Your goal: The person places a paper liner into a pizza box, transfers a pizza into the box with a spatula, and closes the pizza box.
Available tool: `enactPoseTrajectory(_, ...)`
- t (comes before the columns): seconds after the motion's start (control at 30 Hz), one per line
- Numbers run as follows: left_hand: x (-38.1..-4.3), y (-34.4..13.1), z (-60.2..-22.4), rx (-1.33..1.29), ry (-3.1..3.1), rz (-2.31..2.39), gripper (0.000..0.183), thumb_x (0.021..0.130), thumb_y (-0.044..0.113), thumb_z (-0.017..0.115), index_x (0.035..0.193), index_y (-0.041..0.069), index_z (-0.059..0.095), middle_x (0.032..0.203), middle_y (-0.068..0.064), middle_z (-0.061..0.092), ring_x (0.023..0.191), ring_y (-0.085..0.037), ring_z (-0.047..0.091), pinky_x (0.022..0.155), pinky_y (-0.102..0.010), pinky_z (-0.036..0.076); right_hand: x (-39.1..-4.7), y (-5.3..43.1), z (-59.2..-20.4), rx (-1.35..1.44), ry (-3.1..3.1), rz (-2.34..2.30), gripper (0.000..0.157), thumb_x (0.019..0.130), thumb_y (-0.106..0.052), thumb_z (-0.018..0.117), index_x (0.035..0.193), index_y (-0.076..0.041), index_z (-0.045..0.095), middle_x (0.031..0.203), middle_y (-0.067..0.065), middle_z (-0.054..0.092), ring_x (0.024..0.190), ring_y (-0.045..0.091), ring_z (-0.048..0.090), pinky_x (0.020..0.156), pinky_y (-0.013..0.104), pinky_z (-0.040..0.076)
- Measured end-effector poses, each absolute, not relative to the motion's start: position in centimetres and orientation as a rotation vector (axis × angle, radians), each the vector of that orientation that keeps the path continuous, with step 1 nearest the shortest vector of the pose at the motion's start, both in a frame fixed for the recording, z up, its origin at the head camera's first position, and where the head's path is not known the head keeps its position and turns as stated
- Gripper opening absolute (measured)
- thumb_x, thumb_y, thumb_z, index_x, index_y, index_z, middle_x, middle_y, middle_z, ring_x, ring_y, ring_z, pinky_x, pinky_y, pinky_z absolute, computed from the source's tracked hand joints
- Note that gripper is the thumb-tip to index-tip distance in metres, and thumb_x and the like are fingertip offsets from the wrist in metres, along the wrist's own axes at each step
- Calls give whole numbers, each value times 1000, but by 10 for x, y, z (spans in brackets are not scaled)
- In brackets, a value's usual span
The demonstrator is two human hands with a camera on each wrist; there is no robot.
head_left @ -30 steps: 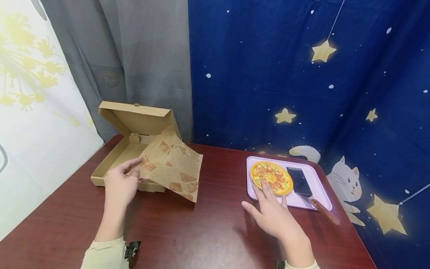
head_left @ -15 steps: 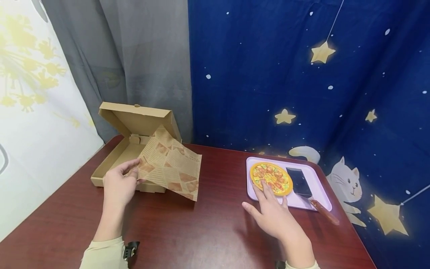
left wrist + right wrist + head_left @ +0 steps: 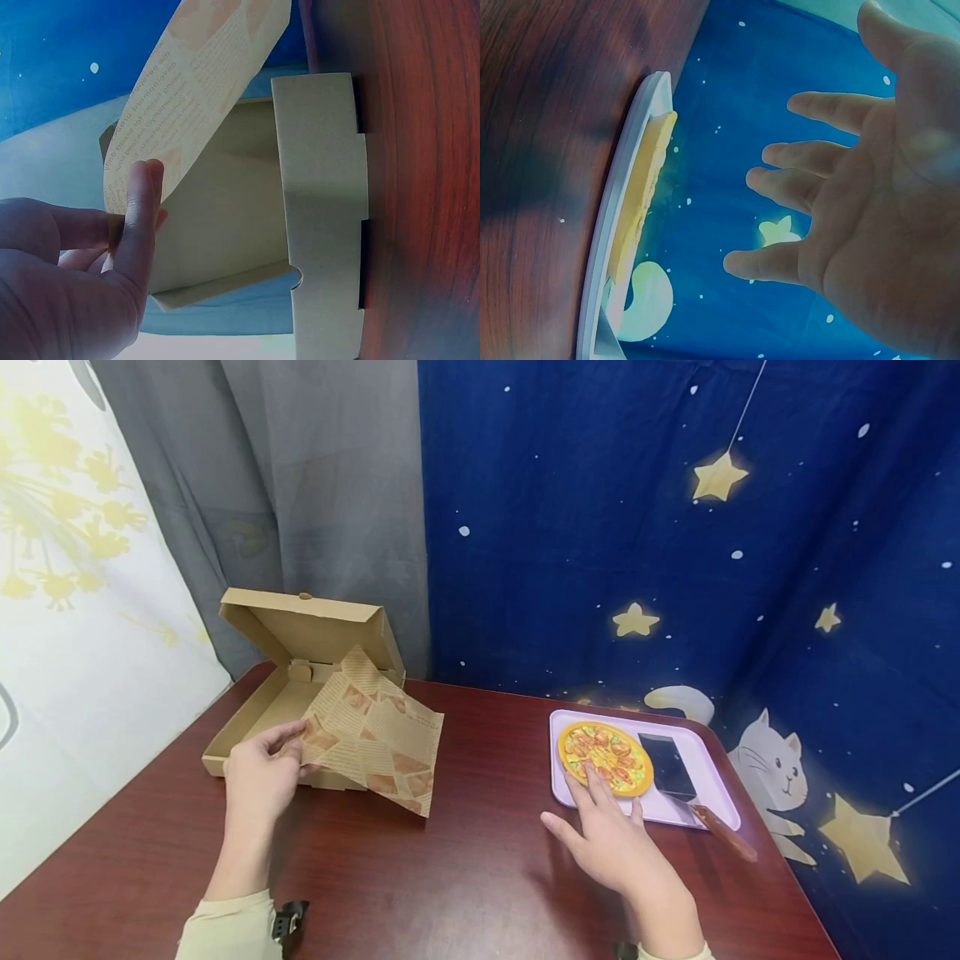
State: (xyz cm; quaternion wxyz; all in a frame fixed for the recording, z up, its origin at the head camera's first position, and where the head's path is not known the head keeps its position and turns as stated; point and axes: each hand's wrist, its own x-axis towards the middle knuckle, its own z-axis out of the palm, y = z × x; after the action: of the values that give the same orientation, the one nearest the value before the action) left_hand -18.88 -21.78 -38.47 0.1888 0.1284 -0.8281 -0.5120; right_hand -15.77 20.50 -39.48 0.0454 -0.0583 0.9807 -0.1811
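My left hand [image 3: 262, 772] pinches one corner of a brown printed sheet of paper [image 3: 378, 735] between thumb and fingers. The sheet hangs tilted in front of an open cardboard pizza box [image 3: 277, 706], hiding part of it. In the left wrist view the paper [image 3: 195, 90] rises from the fingertips beside the box's front wall [image 3: 319, 187]. My right hand [image 3: 607, 835] is spread, fingers apart, above the near edge of a toy pizza [image 3: 611, 747]. The right wrist view shows this hand [image 3: 870, 187] holding nothing, apart from the pizza [image 3: 641, 195].
A lilac tray [image 3: 708, 768] at the right bears the pizza and a pizza server with a dark blade [image 3: 667, 766], its wooden handle [image 3: 723, 831] jutting past the tray's near edge. Curtains [image 3: 525, 527] hang behind the dark red table [image 3: 450, 877].
The paper has shifted slightly left and its upper corner has come down, as my left hand moves a little left. My right hand stays almost where it was.
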Motion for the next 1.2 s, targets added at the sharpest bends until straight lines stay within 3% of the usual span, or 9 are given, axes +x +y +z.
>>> enactPoseTrajectory(0.37, -198, -228, -391, 393, -2386, -1410, 44, 102, 7, 46, 139, 1, 69, 134, -26, 70, 55, 14, 66, 44, -20, 43, -158, 206, -394, -197, 3001, -553, 82, 104, -66, 54, 167, -15, 38, 178, 21, 20, 166, 44, 17, 120, 86, 6)
enactPoseTrajectory(0.57, -203, -235, -392, 403, -2438, -1375, 42, 103, 7, 49, 140, -1, 68, 131, -28, 71, 55, 10, 67, 49, -18, 47, -160, 206, -391, -200, 2992, -569, 85, 103, -68, 53, 167, -15, 36, 178, 21, 17, 166, 44, 15, 121, 85, 4)
enactPoseTrajectory(0.7, -204, -237, -391, 423, -2482, -1310, 41, 103, 10, 52, 138, -1, 69, 113, -25, 78, 54, 7, 67, 50, -20, 46, -160, 207, -391, -195, 2986, -564, 85, 103, -68, 52, 168, -15, 35, 178, 21, 16, 166, 43, 14, 121, 85, 3)
enactPoseTrajectory(0.83, -207, -238, -389, 424, -2533, -1247, 43, 101, 11, 53, 139, -1, 68, 84, -12, 83, 57, 4, 66, 54, -18, 46, -159, 209, -392, -196, 2992, -569, 82, 104, -64, 55, 166, -14, 37, 178, 22, 18, 166, 43, 16, 120, 86, 4)
enactPoseTrajectory(0.9, -208, -238, -388, 422, -2553, -1210, 44, 100, 12, 53, 139, 0, 68, 78, -9, 82, 66, -6, 72, 58, -20, 47, -158, 209, -392, -198, 2995, -573, 81, 104, -63, 56, 166, -13, 38, 177, 23, 20, 165, 44, 17, 120, 87, 5)
enactPoseTrajectory(1.0, -211, -239, -389, 421, -2578, -1165, 45, 100, 13, 52, 140, 1, 68, 103, -20, 82, 100, -33, 75, 75, -35, 54, -157, 211, -393, -188, 2990, -577, 80, 104, -62, 56, 166, -14, 39, 177, 23, 20, 165, 44, 17, 120, 87, 4)
enactPoseTrajectory(1.07, -212, -240, -390, 416, -2597, -1151, 47, 100, 14, 51, 142, 0, 66, 128, -28, 73, 126, -51, 63, 91, -51, 54, -157, 211, -393, -182, 2988, -578, 79, 104, -60, 57, 166, -14, 38, 177, 24, 20, 165, 45, 17, 120, 87, 4)
enactPoseTrajectory(1.13, -214, -242, -392, 407, -2619, -1142, 47, 102, 15, 49, 144, 0, 64, 146, -32, 60, 138, -60, 49, 105, -64, 46, -156, 212, -394, -176, 2984, -575, 79, 105, -60, 57, 166, -14, 38, 177, 23, 20, 166, 44, 16, 120, 86, 4)
enactPoseTrajectory(1.2, -215, -243, -393, 402, -2633, -1138, 48, 103, 17, 49, 145, -1, 63, 151, -33, 54, 142, -63, 43, 113, -69, 40, -156, 213, -394, -174, 2982, -571, 79, 104, -60, 57, 166, -14, 38, 177, 23, 20, 165, 45, 17, 120, 87, 4)
